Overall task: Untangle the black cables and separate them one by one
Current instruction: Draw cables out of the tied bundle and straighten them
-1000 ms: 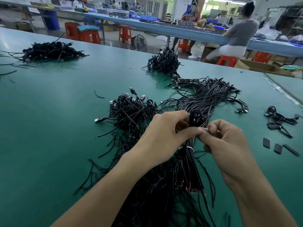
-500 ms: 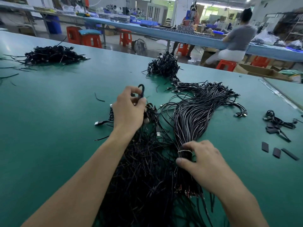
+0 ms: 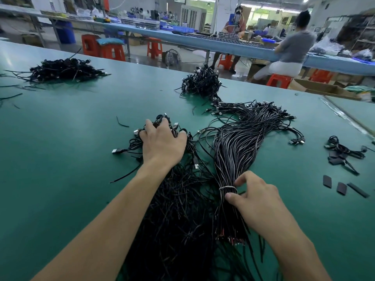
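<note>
In the head view, the left hand (image 3: 162,142) lies spread and flat on the loose pile (image 3: 178,199) of black cables at the near left of the green table (image 3: 60,159), fingers straight, gripping nothing that shows. A second ago both hands met over a looped cable above the tie. Half a second ago the left hand was carrying that cable out to the left, and now the cable is down among the others and cannot be told apart from them. The right hand (image 3: 257,197) has come back to the tied bundle (image 3: 239,151), just right of the pile. Its thumb presses the bundle just under the white tie (image 3: 228,188) and its index finger curls over from above, so it is grasping the bundle at the tie. The bundle's connector ends fan out toward the far right. By the look of it, one cable has been freed and set aside, and the right hand is placed to pick out another. The bundle is thick, so most of the work seems to remain.
</note>
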Demonstrator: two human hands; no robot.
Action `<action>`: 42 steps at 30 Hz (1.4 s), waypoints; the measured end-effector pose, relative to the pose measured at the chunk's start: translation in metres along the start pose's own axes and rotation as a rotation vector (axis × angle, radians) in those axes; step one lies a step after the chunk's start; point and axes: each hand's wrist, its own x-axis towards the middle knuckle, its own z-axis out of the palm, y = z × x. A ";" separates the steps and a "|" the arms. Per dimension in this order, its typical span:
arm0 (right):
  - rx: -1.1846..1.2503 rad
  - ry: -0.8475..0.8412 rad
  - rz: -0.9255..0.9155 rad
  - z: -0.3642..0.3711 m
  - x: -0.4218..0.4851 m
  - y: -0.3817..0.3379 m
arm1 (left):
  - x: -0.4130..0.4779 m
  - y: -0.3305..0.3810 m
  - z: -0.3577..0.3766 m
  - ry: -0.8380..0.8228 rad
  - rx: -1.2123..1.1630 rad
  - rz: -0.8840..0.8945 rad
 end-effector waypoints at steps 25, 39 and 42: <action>0.483 0.023 -0.115 0.004 0.020 0.011 | -0.071 0.006 0.039 -0.329 0.162 0.643; 0.062 -0.509 -0.200 -0.067 -0.017 0.019 | -0.071 0.000 0.057 -0.281 0.011 0.581; -0.172 -0.339 -0.116 -0.053 -0.010 0.016 | -0.070 -0.001 0.056 -0.338 -0.070 0.529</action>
